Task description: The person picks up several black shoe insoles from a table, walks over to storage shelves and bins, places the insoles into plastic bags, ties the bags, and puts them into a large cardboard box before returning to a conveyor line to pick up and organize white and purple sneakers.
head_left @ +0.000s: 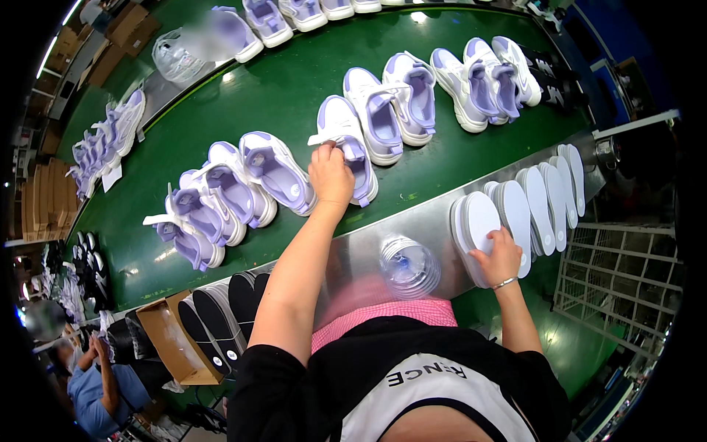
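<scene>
My left hand is closed at the opening of a white and lilac sneaker, its fingertips by the strap and tongue. That shoe stands on the green conveyor belt, toe pointing away from me. To the right, my right hand grips the lower part of a white insole on top of a stack, thumb on its face and fingers at the edge. More stacks of white insoles fan out to the right along the metal ledge. The undersides of both hands are hidden.
More sneakers stand in groups on the belt. A clear plastic cup-like container sits on the ledge before me. Black insoles and an open cardboard box are at lower left. A wire rack stands right; a person in blue sits left.
</scene>
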Tool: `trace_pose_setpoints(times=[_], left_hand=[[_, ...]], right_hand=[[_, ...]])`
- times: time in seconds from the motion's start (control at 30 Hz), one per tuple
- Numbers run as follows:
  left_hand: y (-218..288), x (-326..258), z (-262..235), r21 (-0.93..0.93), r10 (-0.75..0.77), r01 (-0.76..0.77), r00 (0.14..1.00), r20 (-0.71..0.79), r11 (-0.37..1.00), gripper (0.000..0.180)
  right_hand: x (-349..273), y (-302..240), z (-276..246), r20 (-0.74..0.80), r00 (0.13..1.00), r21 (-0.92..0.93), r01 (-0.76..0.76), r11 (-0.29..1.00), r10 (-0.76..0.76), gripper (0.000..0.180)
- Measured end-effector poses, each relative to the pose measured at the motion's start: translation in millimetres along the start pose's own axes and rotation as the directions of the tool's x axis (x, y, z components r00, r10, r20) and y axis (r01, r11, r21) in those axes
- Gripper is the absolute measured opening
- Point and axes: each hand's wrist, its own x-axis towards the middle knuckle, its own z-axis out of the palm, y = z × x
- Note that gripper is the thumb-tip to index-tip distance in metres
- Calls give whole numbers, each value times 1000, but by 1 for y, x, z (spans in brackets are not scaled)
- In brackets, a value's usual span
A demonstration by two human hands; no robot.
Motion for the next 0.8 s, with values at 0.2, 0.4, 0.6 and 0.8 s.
trace_pose_setpoints(times=[0.2,0.4,0.6,0.8], left_hand=[[-7,18,-19,-159,314,-286,930,193,945,36],[5,33,-15,-208,132,-83,964,233,975,27],[-4,31,-7,-498,-221,353,926,305,792,21],[-20,21,16,-591,-410,575,818,403,566,24]], right_hand=[[24,-29,-38,-81,990,554,138,821,-112,14],[90,-141,-43,-46,673,75,740,669,-739,9],[133,-197,35,259,673,-318,737,596,-693,9],[132,-181,33,76,668,81,736,672,-741,10]])
